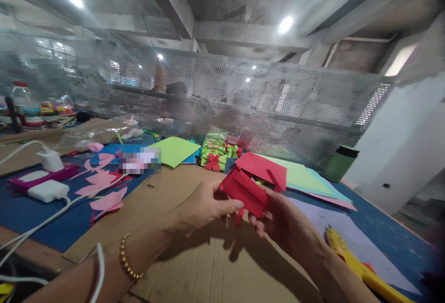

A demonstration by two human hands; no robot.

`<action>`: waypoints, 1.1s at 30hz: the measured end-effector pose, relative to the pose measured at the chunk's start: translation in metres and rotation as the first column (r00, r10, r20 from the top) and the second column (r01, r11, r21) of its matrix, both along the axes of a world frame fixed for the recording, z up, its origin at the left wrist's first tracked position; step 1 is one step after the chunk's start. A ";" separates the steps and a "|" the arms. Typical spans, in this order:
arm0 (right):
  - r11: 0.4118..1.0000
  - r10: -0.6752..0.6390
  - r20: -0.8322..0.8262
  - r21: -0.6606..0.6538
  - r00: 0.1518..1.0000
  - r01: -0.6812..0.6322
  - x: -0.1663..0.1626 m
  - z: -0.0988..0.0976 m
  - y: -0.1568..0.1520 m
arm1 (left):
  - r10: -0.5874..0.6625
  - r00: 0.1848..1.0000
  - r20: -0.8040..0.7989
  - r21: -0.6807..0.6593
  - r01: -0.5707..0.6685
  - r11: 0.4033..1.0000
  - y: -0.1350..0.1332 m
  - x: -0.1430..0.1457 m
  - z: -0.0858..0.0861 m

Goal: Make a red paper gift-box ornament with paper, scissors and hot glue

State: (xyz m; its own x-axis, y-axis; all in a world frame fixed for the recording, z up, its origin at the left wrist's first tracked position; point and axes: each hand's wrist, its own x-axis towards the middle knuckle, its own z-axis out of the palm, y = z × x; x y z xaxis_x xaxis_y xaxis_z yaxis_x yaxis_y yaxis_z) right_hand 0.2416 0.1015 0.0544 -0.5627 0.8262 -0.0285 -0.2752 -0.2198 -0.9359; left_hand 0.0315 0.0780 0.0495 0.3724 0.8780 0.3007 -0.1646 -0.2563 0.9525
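Above the brown cardboard, both hands hold a small red folded-paper piece [245, 193], boxy like a little bag, tilted down to the right. My left hand [208, 203] grips its left side, with the thumb lying along the lower front edge. My right hand [273, 215] has its fingers closed round the lower right corner. A narrow red strip [239, 217] hangs below the piece. Just behind it lies a sheet of red paper [266, 170]. Farther back stand several small green paper bags [213, 150] with bows, one of them red.
Brown cardboard [174, 266] covers the blue table [31, 222]. Pink paper scraps [107, 198], white cables and chargers [48, 190] lie left. Coloured sheets [306, 177], a dark green cup [340, 164] and a yellow tool [351, 261] are right. A perforated panel [278, 103] stands behind.
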 end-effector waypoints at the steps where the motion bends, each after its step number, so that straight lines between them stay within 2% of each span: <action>1: 1.000 -0.008 0.011 -0.004 1.000 0.008 0.000 0.000 0.000 | -0.005 1.000 0.010 -0.001 0.005 1.000 0.000 0.000 0.001; 4: 0.999 -0.048 0.048 0.001 0.998 0.048 -0.001 0.001 0.001 | 0.002 1.000 0.017 0.005 -0.003 1.000 0.002 -0.004 0.005; 8: 0.993 -0.119 0.092 0.037 0.989 0.116 -0.004 0.001 0.003 | 0.086 0.996 -0.029 0.032 -0.085 0.996 0.007 -0.012 0.010; 12: 0.992 -0.123 0.137 0.057 0.983 0.116 -0.004 -0.001 0.004 | 0.098 0.988 -0.116 0.029 -0.096 0.995 0.011 -0.016 0.007; 16: 0.988 -0.136 0.173 0.093 0.976 0.122 -0.004 -0.001 0.002 | 0.124 0.987 -0.105 0.033 -0.121 0.992 0.010 -0.015 0.005; 20: 0.984 -0.135 0.228 0.142 0.964 0.105 -0.008 0.001 -0.005 | 0.224 0.973 -0.058 -0.008 -0.225 0.974 0.007 -0.013 0.009; 23: 0.981 -0.135 0.278 0.175 0.951 0.088 -0.009 0.002 -0.008 | 0.228 0.970 -0.089 -0.014 -0.231 0.973 0.007 -0.013 0.009; 27: 0.966 -0.145 0.231 0.244 0.962 0.087 -0.008 0.003 -0.009 | 0.262 0.961 -0.085 -0.106 -0.270 0.957 0.014 -0.016 0.005; 29: 0.934 -0.238 0.207 0.318 0.949 0.165 -0.007 0.003 -0.008 | 0.280 0.960 -0.033 -0.177 -0.281 0.943 0.018 -0.019 0.004; 30: 0.898 -0.321 0.208 0.377 0.924 0.227 -0.007 0.003 -0.008 | 0.281 0.960 -0.003 -0.202 -0.276 0.940 0.020 -0.020 0.003; 33: 0.744 -0.525 0.189 0.575 0.830 0.340 -0.007 0.003 -0.006 | 0.282 0.958 0.058 -0.228 -0.263 0.938 0.024 -0.023 0.002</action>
State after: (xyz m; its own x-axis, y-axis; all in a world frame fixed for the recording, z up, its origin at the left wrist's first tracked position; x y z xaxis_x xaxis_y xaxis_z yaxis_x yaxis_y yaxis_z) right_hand 0.2342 0.0951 0.0573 -0.1732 0.9223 0.3456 0.1112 0.3669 -0.9236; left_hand 0.0088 0.1019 0.0518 0.0901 0.9894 0.1141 -0.2035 -0.0938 0.9746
